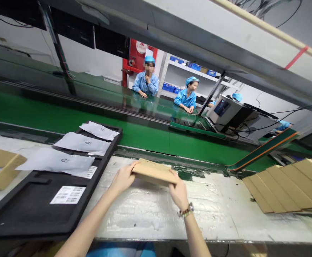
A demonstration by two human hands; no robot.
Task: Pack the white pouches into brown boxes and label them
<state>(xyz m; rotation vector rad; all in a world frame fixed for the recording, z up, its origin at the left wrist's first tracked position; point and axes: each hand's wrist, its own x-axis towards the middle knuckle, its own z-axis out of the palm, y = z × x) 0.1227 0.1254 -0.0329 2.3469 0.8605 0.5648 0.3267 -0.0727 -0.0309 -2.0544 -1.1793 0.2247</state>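
I see the green belt [51, 114] running across at twelve o'clock, with the white table [211, 207] nearer me. At nine o'clock the black tray [32, 214] carries three white pouches [55, 160], all lying loose. At three o'clock the flat cartons [286, 185] lie fanned and unfolded. The cardboard box [153, 172] sits dead centre near the table's far edge, apparently closed. My left hand [122, 178] grasps its left end and my right hand [179, 192] its right end. I judge one box is made up and plenty remains.
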